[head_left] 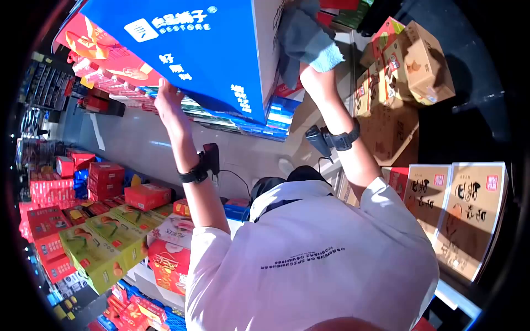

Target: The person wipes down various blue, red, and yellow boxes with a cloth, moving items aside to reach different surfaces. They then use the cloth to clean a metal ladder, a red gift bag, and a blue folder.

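Observation:
A large blue carton with white lettering, including "BESTORE", fills the upper middle of the view. At its lower left edge is my left hand, thumb up along the side and the other fingers partly hidden at the carton. To the right of the carton, my right hand holds a grey-blue cloth, which covers most of the fingers. The cloth lies close to the carton's pale side face. Under the carton are stacked blue and green boxes.
Brown cartons are stacked at right, and tan gift boxes stand at lower right. Green boxes and red boxes are piled at left. A blue crate holds red packages. Grey floor runs below the carton.

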The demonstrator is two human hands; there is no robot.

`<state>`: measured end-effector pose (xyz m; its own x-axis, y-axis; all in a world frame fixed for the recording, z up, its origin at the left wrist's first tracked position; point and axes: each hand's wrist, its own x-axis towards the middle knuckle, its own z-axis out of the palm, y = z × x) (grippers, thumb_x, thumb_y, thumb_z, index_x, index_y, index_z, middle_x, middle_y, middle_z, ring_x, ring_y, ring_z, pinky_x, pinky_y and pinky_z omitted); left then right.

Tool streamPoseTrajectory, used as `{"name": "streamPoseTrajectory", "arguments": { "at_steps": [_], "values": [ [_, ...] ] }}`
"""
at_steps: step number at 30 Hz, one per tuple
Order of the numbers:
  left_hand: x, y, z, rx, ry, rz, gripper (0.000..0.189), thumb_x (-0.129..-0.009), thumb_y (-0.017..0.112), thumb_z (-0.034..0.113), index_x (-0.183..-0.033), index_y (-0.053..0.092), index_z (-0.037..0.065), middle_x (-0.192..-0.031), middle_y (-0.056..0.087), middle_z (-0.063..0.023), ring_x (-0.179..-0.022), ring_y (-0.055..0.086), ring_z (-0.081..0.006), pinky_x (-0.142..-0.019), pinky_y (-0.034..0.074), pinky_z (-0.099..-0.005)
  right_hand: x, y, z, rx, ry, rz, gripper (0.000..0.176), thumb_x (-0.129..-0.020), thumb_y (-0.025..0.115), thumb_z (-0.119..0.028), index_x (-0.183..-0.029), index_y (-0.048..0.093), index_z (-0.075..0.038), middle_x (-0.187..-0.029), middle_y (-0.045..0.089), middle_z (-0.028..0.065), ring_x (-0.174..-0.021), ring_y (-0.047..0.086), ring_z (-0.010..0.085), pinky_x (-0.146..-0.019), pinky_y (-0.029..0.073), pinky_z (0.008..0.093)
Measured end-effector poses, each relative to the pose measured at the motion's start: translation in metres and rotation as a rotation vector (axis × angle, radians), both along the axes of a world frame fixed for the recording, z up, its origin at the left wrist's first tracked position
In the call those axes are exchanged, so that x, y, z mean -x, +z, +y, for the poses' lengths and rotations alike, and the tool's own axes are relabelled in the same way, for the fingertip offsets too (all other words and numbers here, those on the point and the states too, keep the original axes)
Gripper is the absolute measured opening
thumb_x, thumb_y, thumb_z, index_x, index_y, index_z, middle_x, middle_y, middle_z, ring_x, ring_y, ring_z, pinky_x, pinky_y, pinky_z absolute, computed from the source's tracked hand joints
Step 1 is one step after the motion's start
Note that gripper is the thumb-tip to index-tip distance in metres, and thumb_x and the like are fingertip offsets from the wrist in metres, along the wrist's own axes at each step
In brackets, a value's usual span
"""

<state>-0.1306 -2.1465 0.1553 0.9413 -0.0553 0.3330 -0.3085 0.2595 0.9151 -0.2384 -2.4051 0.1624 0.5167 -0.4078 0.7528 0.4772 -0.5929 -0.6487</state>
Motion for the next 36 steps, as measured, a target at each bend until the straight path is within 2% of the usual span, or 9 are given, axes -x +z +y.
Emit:
{"name": "streamPoseTrajectory", "arguments": {
  "at_steps": [7, 12, 19, 23, 29, 31, 33, 35, 36],
  "values": [
    [0.013, -0.046, -0.044, 0.198, 0.215, 0.216, 0.057, -0.107, 0.032, 0.048, -0.141, 0.045, 0.003, -0.138, 0.051, -0.0114, -0.126, 0.047, -0.0211, -0.11, 0.033, -0.0383, -0.073, -0.048, -0.057, 0.126, -0.273, -0.012, 0.03, -0.095, 0.056, -0.005, -0.125, 0.06, -0.002, -0.12, 0.065, 0.0111, -0.112, 0.062, 0.0217, -0.097, 0.047, 0.0298],
    [0.007, -0.09, -0.018, -0.125, 0.189, 0.27, 0.064, -0.108, 0.029, 0.05, -0.136, 0.048, -0.004, -0.13, 0.058, -0.0134, -0.119, 0.054, -0.0226, -0.107, 0.038, -0.0372, -0.017, -0.002, -0.016, -0.458, 0.258, 0.177, 0.017, -0.086, 0.058, -0.003, -0.1, 0.067, -0.002, -0.098, 0.068, 0.0107, -0.093, 0.064, 0.0227, -0.084, 0.05, 0.0347],
    [0.026, -0.064, 0.009, -0.131, 0.056, 0.212, 0.068, -0.106, 0.029, 0.054, -0.123, 0.06, -0.004, -0.114, 0.067, -0.0139, -0.108, 0.062, -0.0235, -0.101, 0.043, -0.0368, 0.015, -0.164, 0.019, 0.911, 0.043, 0.354, 0.027, -0.085, 0.051, -0.02, -0.099, 0.068, -0.006, -0.103, 0.066, 0.0149, -0.099, 0.058, 0.037, -0.091, 0.043, 0.0502],
    [0.041, -0.023, 0.017, -0.104, 0.034, 0.056, 0.066, -0.107, 0.026, 0.049, -0.123, 0.061, -0.005, -0.115, 0.068, -0.0154, -0.11, 0.064, -0.0234, -0.102, 0.044, -0.0377, 0.009, -0.09, 0.039, 0.073, 0.147, 0.009, 0.023, -0.078, 0.051, 0.002, -0.097, 0.065, 0.001, -0.102, 0.065, 0.0194, -0.1, 0.059, 0.0375, -0.093, 0.046, 0.0477],
    [0.057, 0.024, 0.003, -0.041, 0.031, -0.146, 0.03, -0.103, 0.051, 0.01, -0.128, 0.057, -0.004, -0.117, 0.066, -0.0128, -0.112, 0.061, -0.0182, -0.097, 0.048, -0.0325, -0.02, -0.008, 0.036, -0.021, 0.134, -0.251, 0.023, -0.083, 0.048, 0.002, -0.098, 0.065, 0.004, -0.101, 0.067, 0.0176, -0.094, 0.063, 0.0331, -0.085, 0.049, 0.0443],
    [0.061, 0.032, -0.003, -0.025, 0.088, -0.178, 0.032, -0.101, 0.053, 0.008, -0.131, 0.055, -0.003, -0.122, 0.063, -0.0118, -0.114, 0.059, -0.0186, -0.099, 0.047, -0.0326, 0.001, 0.012, 0.036, 0.695, -0.274, -0.319, 0.023, -0.082, 0.053, -0.002, -0.1, 0.067, 0.0, -0.107, 0.067, 0.0164, -0.104, 0.062, 0.0325, -0.091, 0.048, 0.0468],
    [0.066, 0.035, -0.008, -0.043, 0.195, -0.319, 0.029, -0.097, 0.058, 0.006, -0.125, 0.057, 0.0, -0.138, 0.048, -0.0134, -0.121, 0.053, -0.0204, -0.099, 0.047, -0.034, -0.025, -0.089, 0.055, 0.247, -0.221, 0.041, 0.022, -0.082, 0.062, -0.015, -0.1, 0.069, -0.004, -0.107, 0.065, 0.0159, -0.104, 0.06, 0.0334, -0.093, 0.048, 0.0465],
    [0.065, 0.019, -0.008, -0.094, 0.276, -0.37, 0.023, -0.095, 0.06, 0.006, -0.117, 0.057, 0.002, -0.135, 0.046, -0.0135, -0.12, 0.052, -0.0207, -0.095, 0.048, -0.0344, 0.034, -0.02, 0.047, 1.504, -0.747, 0.11, 0.016, -0.088, 0.06, -0.016, -0.079, 0.07, -0.007, -0.096, 0.066, 0.0174, -0.091, 0.06, 0.0397, -0.084, 0.047, 0.0495],
    [0.068, 0.017, -0.011, -0.131, 0.241, -0.344, 0.022, -0.093, 0.062, 0.007, -0.113, 0.056, 0.003, -0.129, 0.048, -0.0131, -0.117, 0.052, -0.0214, -0.094, 0.048, -0.0343, 0.035, -0.045, 0.041, 1.019, -0.387, 0.074, 0.013, -0.087, 0.062, -0.018, -0.088, 0.07, -0.009, -0.097, 0.067, 0.015, -0.092, 0.061, 0.0361, -0.085, 0.048, 0.0485]
  ]
}}
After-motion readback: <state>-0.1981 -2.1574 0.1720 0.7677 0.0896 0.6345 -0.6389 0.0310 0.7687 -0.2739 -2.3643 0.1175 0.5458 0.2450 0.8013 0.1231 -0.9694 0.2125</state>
